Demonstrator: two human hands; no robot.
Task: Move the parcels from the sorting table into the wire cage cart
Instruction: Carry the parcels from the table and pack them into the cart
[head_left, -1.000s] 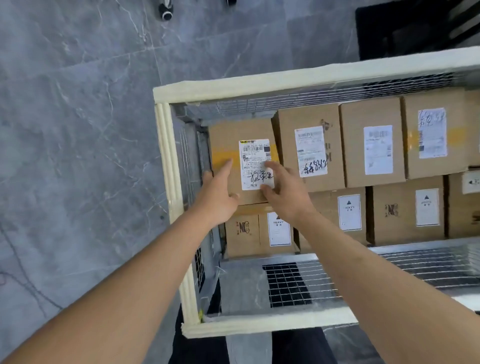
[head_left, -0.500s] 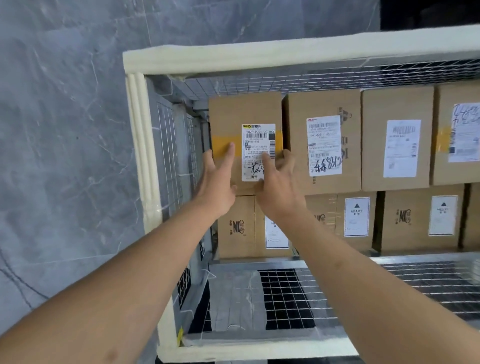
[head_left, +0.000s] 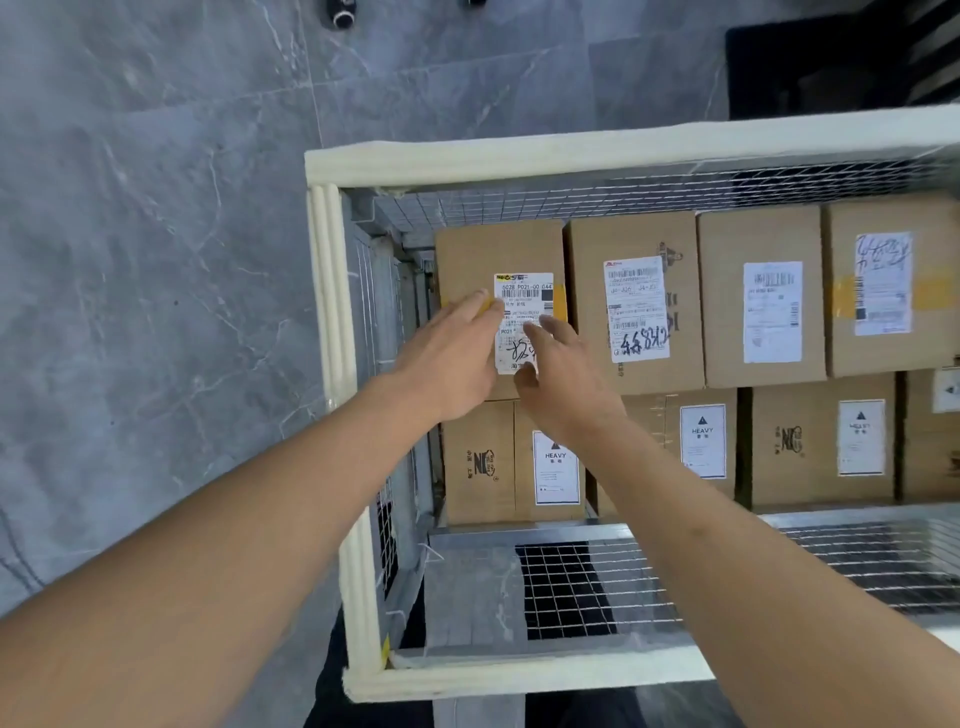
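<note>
The brown cardboard parcel with a white shipping label and yellow tape (head_left: 498, 260) sat in the far-left corner of the cream-padded wire cage cart (head_left: 332, 312), atop a brown carton marked HEAVY (head_left: 511, 462). The left hand (head_left: 452, 358) lay flat on its face, fingers straight and together. The right hand (head_left: 563, 379) pressed beside it, fingers loosely spread over the label. More labelled cartons (head_left: 761, 296) stood in a row alongside, above grey marbled floor (head_left: 156, 260).
</note>
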